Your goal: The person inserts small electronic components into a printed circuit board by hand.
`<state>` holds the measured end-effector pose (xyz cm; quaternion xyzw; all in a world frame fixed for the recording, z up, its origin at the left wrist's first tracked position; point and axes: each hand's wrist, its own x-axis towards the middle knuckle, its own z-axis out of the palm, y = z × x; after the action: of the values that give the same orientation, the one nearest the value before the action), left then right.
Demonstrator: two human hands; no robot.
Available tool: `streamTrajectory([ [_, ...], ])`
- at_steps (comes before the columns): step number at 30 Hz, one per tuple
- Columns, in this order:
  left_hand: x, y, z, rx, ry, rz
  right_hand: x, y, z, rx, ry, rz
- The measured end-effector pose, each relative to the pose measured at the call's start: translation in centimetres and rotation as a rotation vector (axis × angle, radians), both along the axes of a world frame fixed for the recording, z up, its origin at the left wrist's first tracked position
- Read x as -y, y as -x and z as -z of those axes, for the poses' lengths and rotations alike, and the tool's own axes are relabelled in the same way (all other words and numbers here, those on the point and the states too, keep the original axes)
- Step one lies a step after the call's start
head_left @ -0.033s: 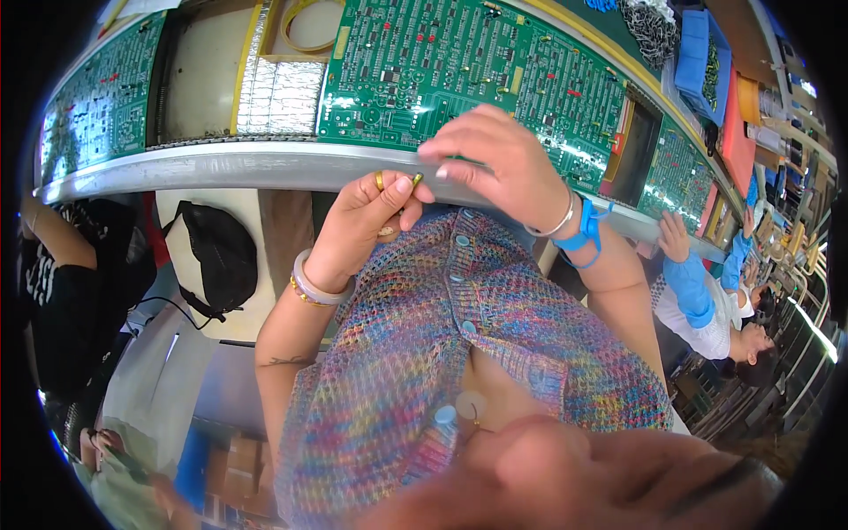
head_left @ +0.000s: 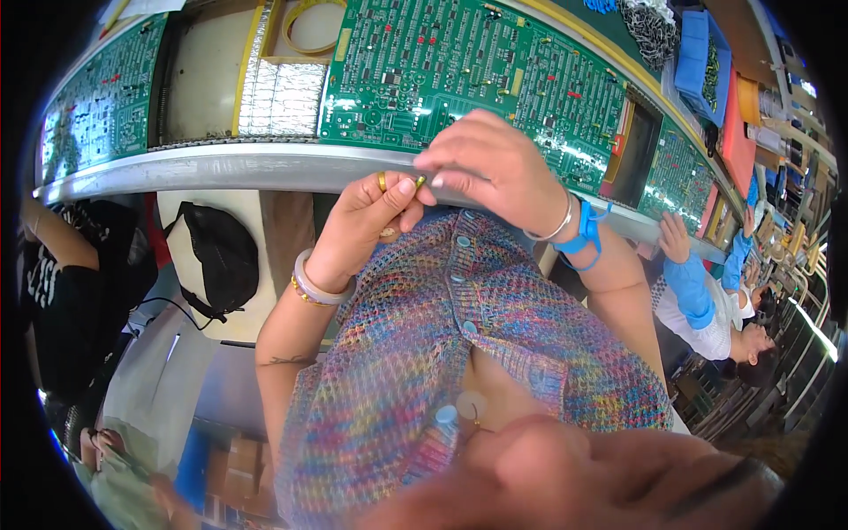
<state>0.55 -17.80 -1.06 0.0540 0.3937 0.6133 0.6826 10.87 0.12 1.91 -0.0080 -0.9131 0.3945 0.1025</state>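
Nothing has shifted since the picture just before: both hands sit in the same place, so the work between them is at the same fine stage, fingertip to fingertip. Left hand (head_left: 367, 225) comes up from below, thumb and forefinger pinched together, a gold ring on one finger. Right hand (head_left: 495, 168) arches over from the right, its fingers gathered down onto the same spot. Between the two pinches sits one small yellowish part (head_left: 420, 181), just near the metal rail (head_left: 221, 168) and over the near edge of the middle board (head_left: 459, 71); I cannot tell which hand truly bears it, only that both close on it. Counting: three green boards in view along the far side, the middle one, one to the left (head_left: 93, 102) and one to the right (head_left: 680, 168). One foil tray (head_left: 278, 93) lies between the left and middle boards, with one yellow ring (head_left: 309, 13) beyond it. One pale bangle (head_left: 322, 287) on my left wrist; one silver bangle and one blue strap (head_left: 583, 237) on my right. One black bag (head_left: 216, 252) hangs below the rail at left. Two other people: one in black at far left (head_left: 62, 291), one with blue sleeves (head_left: 689, 287) at right, reaching to the rail
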Motion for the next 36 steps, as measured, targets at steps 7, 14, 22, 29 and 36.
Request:
streamTrajectory([
  [7,-0.7,1.8,-0.8,-0.163,-0.11,-0.014,-0.4,2.6,-1.7,0.001,0.093,-0.083],
  [14,-1.1,4.2,-1.4,-1.155,0.152,-0.077,-6.6,9.4,2.1,-0.168,-0.333,0.168],
  [22,-0.8,3.5,-2.0,-1.917,0.484,0.248,-7.5,12.3,2.7,-0.101,-0.342,0.164],
  [29,-0.8,3.4,-1.8,-1.969,0.469,0.292,-7.4,12.5,3.0,-0.279,-0.579,0.128],
  [36,-0.8,3.2,-1.6,-2.023,0.476,0.324,-7.4,12.5,3.2,-0.126,-0.511,0.144],
])
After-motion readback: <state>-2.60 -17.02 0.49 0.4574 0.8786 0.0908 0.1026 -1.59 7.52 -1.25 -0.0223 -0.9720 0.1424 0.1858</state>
